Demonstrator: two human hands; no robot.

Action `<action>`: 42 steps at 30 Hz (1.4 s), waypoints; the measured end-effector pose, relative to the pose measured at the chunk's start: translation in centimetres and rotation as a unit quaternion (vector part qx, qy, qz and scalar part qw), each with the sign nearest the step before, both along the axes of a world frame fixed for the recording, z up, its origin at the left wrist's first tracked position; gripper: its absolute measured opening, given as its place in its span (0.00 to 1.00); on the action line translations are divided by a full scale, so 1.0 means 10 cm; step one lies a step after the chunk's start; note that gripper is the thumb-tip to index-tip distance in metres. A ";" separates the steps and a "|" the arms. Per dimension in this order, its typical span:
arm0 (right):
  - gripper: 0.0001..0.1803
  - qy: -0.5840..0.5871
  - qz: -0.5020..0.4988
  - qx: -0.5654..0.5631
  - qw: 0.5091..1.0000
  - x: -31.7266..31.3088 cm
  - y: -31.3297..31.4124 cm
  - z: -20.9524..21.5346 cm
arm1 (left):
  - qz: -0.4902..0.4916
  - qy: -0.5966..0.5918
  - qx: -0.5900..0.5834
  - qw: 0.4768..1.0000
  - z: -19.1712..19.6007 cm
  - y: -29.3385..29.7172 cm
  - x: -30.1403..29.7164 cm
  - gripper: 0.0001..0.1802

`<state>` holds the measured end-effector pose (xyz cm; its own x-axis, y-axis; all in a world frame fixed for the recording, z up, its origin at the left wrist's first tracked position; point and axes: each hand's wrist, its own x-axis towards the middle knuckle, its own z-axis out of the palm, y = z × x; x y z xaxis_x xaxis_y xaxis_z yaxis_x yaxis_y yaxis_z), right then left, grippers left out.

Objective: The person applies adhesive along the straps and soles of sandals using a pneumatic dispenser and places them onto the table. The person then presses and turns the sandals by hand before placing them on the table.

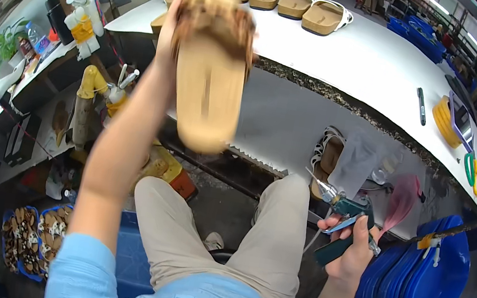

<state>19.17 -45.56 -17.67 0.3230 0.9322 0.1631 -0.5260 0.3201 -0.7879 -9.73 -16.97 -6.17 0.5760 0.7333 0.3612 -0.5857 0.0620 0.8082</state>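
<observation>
My left hand [170, 32] is raised above the near edge of the white table, closed around the side of a slide sandal [207, 89]. The sandal's tan footbed faces me, its brown strap end pointing away; the strap is blurred. My fingers behind the sandal are mostly hidden. Low on the right, my right hand [352, 255] grips a dark green pistol-shaped tool [350, 208]. This has a blue trigger and a thin metal nozzle pointing up and left. The tool and the sandal are well apart.
Several sandals [293, 2] line the far side of the white table [357, 55]. A marker [421, 106] and yellow tape rolls [445, 122] lie at right. Below is a shelf with a spotted-strap sandal [331, 153]. Stacked blue baskets [419, 283] stand right; bins of straps [23, 239] sit lower left.
</observation>
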 end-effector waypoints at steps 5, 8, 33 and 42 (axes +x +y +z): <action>0.22 -0.020 -0.042 0.020 0.999 0.20 -0.21 -0.22 | 0.419 0.138 0.005 0.897 0.52 0.72 -0.20 0.30; 0.22 0.018 -0.100 -0.026 0.994 0.34 -0.23 -0.35 | 0.496 0.162 0.296 0.800 0.25 0.11 -0.04 0.18; 0.22 0.093 -0.194 -0.121 0.969 0.83 0.05 -0.82 | -0.094 0.506 -0.008 0.857 -3.51 0.78 3.08 0.22; 0.19 -0.031 -0.159 -0.080 0.984 0.77 -0.10 -0.83 | 0.035 0.133 -0.238 0.961 -2.67 -0.23 1.88 0.33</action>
